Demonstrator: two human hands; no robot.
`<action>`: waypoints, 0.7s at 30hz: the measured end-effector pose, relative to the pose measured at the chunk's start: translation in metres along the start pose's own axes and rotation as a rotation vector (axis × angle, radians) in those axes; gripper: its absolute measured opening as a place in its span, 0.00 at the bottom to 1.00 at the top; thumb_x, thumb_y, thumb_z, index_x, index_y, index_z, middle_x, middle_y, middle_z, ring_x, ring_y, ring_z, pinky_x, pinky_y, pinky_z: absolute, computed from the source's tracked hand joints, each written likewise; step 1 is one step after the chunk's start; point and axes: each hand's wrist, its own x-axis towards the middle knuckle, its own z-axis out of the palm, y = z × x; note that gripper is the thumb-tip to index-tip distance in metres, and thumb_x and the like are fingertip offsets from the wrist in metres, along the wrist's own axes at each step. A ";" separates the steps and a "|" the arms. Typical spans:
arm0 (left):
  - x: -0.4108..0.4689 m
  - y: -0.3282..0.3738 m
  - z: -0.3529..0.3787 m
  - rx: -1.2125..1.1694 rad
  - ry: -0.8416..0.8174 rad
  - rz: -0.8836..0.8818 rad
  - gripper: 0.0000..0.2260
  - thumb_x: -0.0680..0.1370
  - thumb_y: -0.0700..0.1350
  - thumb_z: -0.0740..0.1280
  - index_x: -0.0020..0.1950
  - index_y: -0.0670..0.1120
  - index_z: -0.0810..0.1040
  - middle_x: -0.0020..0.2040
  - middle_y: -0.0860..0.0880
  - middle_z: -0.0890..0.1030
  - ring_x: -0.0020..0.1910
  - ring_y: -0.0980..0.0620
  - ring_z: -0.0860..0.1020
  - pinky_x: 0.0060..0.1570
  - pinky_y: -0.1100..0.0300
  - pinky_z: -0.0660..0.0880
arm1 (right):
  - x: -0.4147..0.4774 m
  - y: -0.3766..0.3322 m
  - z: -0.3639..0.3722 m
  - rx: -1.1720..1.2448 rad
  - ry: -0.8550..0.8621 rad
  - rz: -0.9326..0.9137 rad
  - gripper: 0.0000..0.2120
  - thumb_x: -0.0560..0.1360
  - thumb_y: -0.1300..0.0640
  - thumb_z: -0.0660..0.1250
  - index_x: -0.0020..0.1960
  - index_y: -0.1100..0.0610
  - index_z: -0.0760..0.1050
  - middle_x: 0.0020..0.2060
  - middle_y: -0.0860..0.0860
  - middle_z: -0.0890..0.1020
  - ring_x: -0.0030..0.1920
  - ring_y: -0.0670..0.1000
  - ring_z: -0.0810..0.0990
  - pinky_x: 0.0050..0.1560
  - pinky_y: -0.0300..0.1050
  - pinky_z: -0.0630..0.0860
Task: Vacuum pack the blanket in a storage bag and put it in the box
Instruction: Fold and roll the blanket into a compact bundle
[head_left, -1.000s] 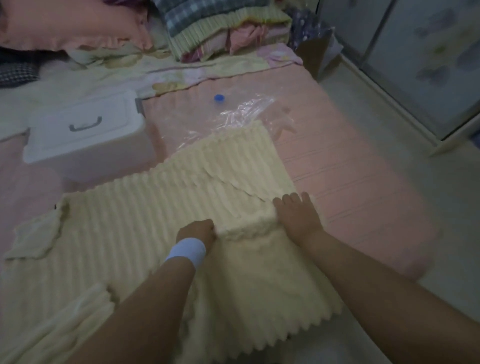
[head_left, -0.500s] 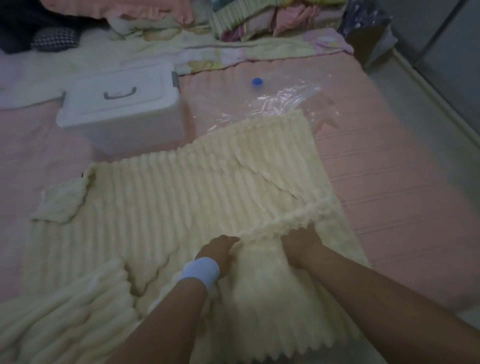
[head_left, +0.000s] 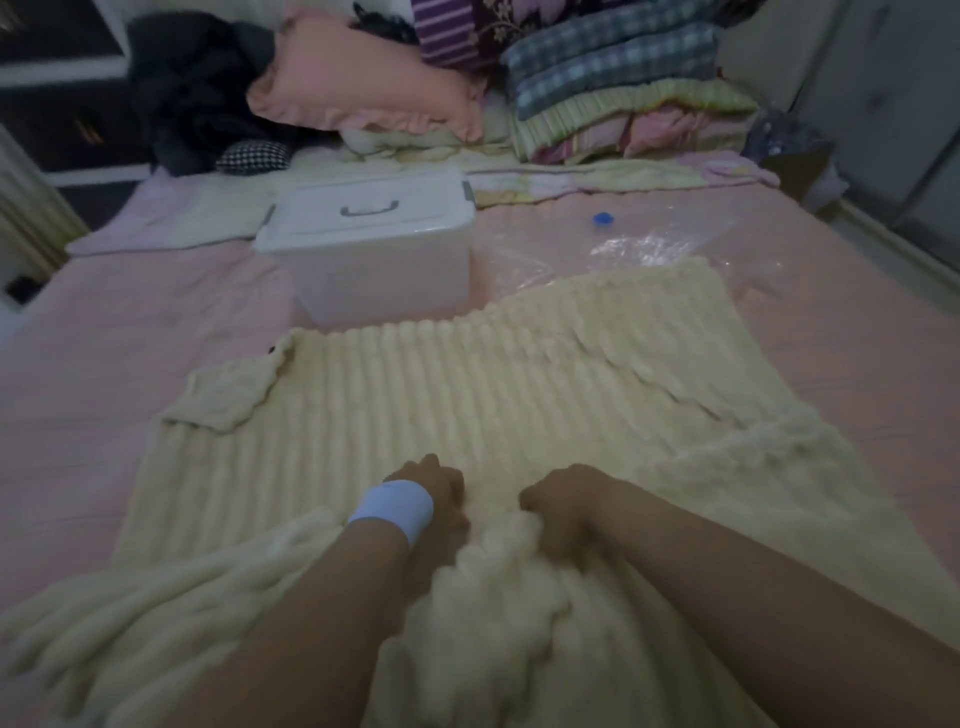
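Over the last second I drew the fold edge back toward me. My right hand, flat a second ago, was now curled round the blanket's bunched ridge, with my left hand gripping alongside. The blanket lay on the bed, still being folded and not yet bagged. I counted one blanket, one storage bag, one lidded box and one blue cap.

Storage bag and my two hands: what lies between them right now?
Head view: only the spread blanket, gripped by the left hand and right hand, stretches up to the clear storage bag.
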 end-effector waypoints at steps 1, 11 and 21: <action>0.004 -0.004 0.007 0.002 -0.025 -0.006 0.19 0.71 0.61 0.70 0.61 0.60 0.74 0.63 0.50 0.67 0.64 0.43 0.70 0.60 0.50 0.72 | 0.004 0.002 0.002 -0.001 0.025 0.024 0.21 0.72 0.46 0.69 0.63 0.50 0.75 0.60 0.53 0.80 0.62 0.57 0.79 0.57 0.48 0.74; -0.012 -0.038 0.008 -0.185 0.189 0.005 0.11 0.79 0.49 0.66 0.60 0.50 0.80 0.59 0.51 0.80 0.55 0.50 0.78 0.55 0.59 0.72 | 0.032 -0.017 -0.001 -0.150 -0.021 0.309 0.22 0.76 0.49 0.65 0.65 0.61 0.77 0.61 0.57 0.81 0.60 0.58 0.80 0.60 0.48 0.75; -0.144 -0.090 0.069 -0.117 0.237 -0.257 0.28 0.80 0.66 0.53 0.75 0.53 0.66 0.75 0.49 0.67 0.72 0.45 0.66 0.71 0.52 0.62 | -0.014 -0.165 0.003 0.268 0.478 -0.205 0.24 0.80 0.53 0.62 0.75 0.56 0.70 0.73 0.53 0.72 0.71 0.54 0.71 0.70 0.45 0.67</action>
